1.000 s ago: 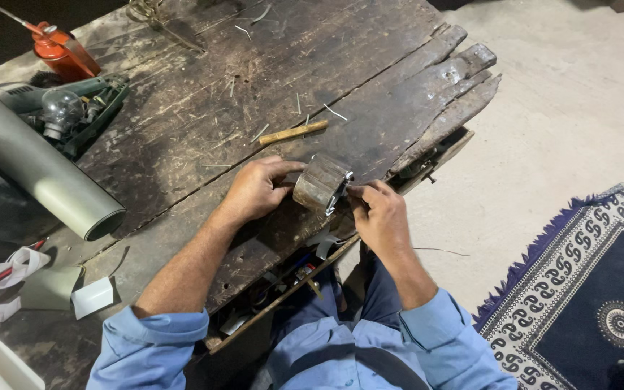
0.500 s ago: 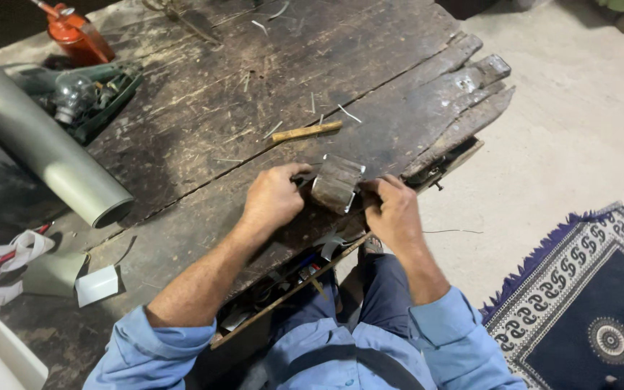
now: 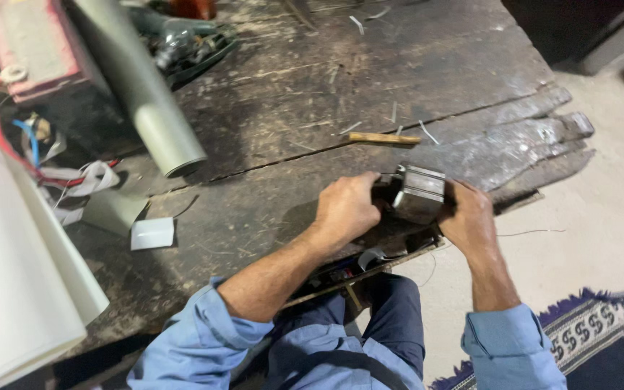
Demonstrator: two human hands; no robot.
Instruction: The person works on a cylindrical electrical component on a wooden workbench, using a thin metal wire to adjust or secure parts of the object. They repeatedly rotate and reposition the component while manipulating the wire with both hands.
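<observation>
Two bare hands gripping a grey laminated metal block at the near edge of a worn workbench.

The left hand (image 3: 347,208) and right hand (image 3: 466,217) both clasp the grey laminated metal block (image 3: 419,192), fingers curled around its ends. Held so near the edge, it could slip floorward. Beyond lie a small wooden stick (image 3: 384,138) and grey plastic pipe (image 3: 139,87) on the cracked dark wooden bench (image 3: 290,94); pale concrete floor (image 3: 601,209), patterned rug (image 3: 594,339).

A blocky grey metal part (image 3: 419,192), built of stacked plates with ribbed sides, is sitting at the near edge of the worn wooden workbench (image 3: 269,137), tilted slightly. A darker piece is projecting from its left side; details there are too dim to make out.
</observation>
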